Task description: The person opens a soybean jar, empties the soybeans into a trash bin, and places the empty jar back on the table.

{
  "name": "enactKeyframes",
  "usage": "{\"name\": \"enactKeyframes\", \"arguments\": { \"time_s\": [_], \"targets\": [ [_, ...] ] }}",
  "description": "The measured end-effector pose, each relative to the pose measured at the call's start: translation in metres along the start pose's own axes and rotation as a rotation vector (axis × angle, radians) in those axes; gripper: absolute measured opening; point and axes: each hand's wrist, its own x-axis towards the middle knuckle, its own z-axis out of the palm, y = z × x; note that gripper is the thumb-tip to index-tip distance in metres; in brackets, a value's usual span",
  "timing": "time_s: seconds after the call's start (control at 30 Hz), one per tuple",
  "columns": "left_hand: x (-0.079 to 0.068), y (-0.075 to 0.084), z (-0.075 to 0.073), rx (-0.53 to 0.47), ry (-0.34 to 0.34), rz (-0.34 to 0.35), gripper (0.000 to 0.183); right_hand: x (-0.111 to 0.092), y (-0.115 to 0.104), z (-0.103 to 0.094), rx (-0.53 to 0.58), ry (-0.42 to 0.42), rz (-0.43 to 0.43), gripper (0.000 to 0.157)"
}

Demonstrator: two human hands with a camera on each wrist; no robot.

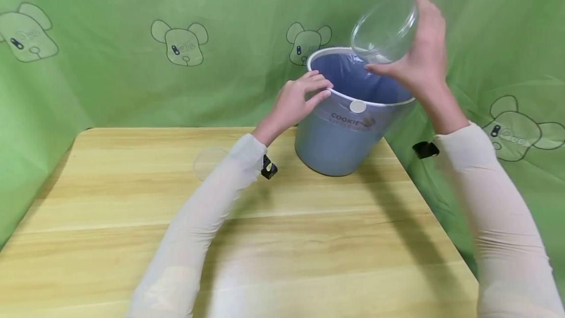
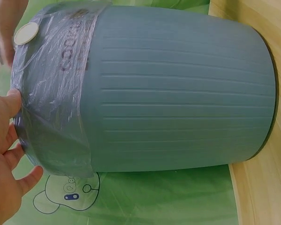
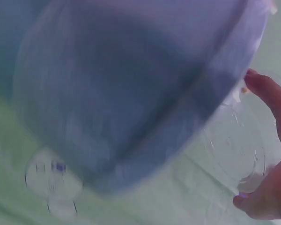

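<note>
A blue-grey trash bin (image 1: pixel 335 146) with a white rim and a clear plastic liner (image 2: pixel 56 93) stands upright at the table's back right. At the bin's near-left rim, my left hand (image 1: pixel 300 97) grips the edge, fingers over the top and thumb on the near side. My right hand (image 1: pixel 425 58) holds a clear round plastic bowl (image 1: pixel 384 31) between thumb and fingers, tilted, above the bin's opening. In the right wrist view the bowl (image 3: pixel 236 145) shows between the thumb and fingers, beside the blurred bin wall (image 3: pixel 131 103).
A clear round lid (image 1: pixel 211 163) lies on the wooden table (image 1: pixel 132 210), partly behind the left forearm. Green curtains (image 1: pixel 247 63) with bear prints hang close behind the table and along both sides. The table's right edge runs near the bin's base.
</note>
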Motion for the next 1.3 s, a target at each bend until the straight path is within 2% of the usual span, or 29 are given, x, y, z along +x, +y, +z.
{"name": "enactKeyframes", "arguments": {
  "time_s": [0.1,0.23,0.33,0.43,0.63,0.87,1.0,1.07,1.2,1.3],
  "targets": [
    [-0.002,-0.001,0.000,-0.010,0.017,0.002,0.030,-0.011,-0.012,0.007,0.211,0.069,0.078,0.127],
    [-0.004,-0.001,0.002,-0.020,0.024,-0.001,0.031,-0.030,-0.031,0.010,0.498,0.102,0.155,0.118],
    [-0.006,0.000,0.005,-0.030,0.015,0.003,0.033,-0.044,-0.041,0.010,0.635,0.108,0.202,0.113],
    [-0.007,-0.002,0.006,-0.037,0.025,0.031,0.033,-0.058,-0.050,0.012,0.755,0.127,0.212,0.111],
    [-0.008,-0.008,0.007,-0.056,0.039,0.086,0.036,-0.087,-0.074,0.015,0.966,0.169,0.151,0.107],
    [-0.006,-0.014,-0.003,-0.111,0.010,0.100,0.036,-0.116,-0.086,0.035,1.116,0.177,-0.026,0.111],
    [-0.007,-0.015,-0.017,-0.124,-0.024,0.033,0.037,-0.132,-0.071,0.064,1.127,0.127,-0.145,0.119],
    [-0.010,-0.017,-0.025,-0.129,-0.013,0.012,0.038,-0.140,-0.064,0.080,1.114,0.091,-0.194,0.122],
    [-0.018,-0.027,-0.044,-0.136,0.041,-0.016,0.034,-0.158,-0.057,0.105,1.101,-0.008,-0.213,0.122],
    [-0.029,-0.036,-0.058,-0.125,0.068,-0.045,0.033,-0.169,-0.052,0.124,1.074,-0.096,-0.187,0.123]
  ]
}}
